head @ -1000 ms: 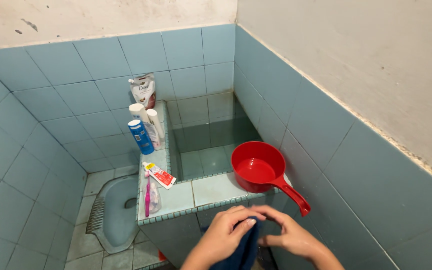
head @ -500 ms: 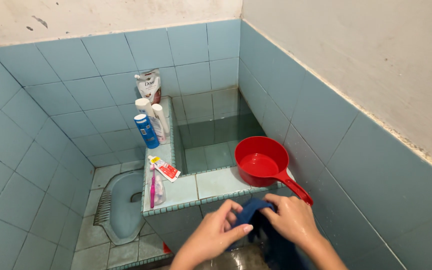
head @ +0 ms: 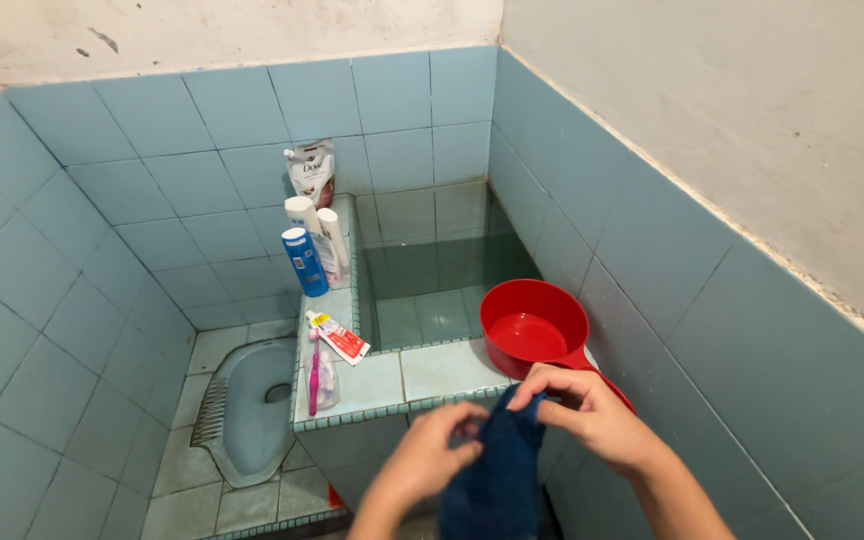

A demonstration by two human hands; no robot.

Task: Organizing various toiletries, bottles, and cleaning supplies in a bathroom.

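Note:
Both my hands hold a dark blue cloth point(head: 497, 475) that hangs down in front of the tiled water basin ledge point(head: 432, 368). My left hand point(head: 430, 452) grips the cloth's left upper edge and is blurred. My right hand point(head: 587, 410) pinches the cloth's top right corner, just below the red dipper point(head: 532, 330). The dipper sits on the ledge's right corner with water in it; my right hand hides most of its handle.
The basin holds water point(head: 432, 290) against the blue tiled walls. On its left rim stand a blue bottle point(head: 305, 262), white tubes point(head: 327, 240) and a refill pouch point(head: 312, 172). A toothpaste tube point(head: 337, 338) and pink toothbrush point(head: 313, 375) lie nearer. A squat toilet point(head: 252, 405) is lower left.
My hands have risen and drawn the blue cloth up so that it hangs in front of the ledge. The view has shifted slightly, so the scene sits further right.

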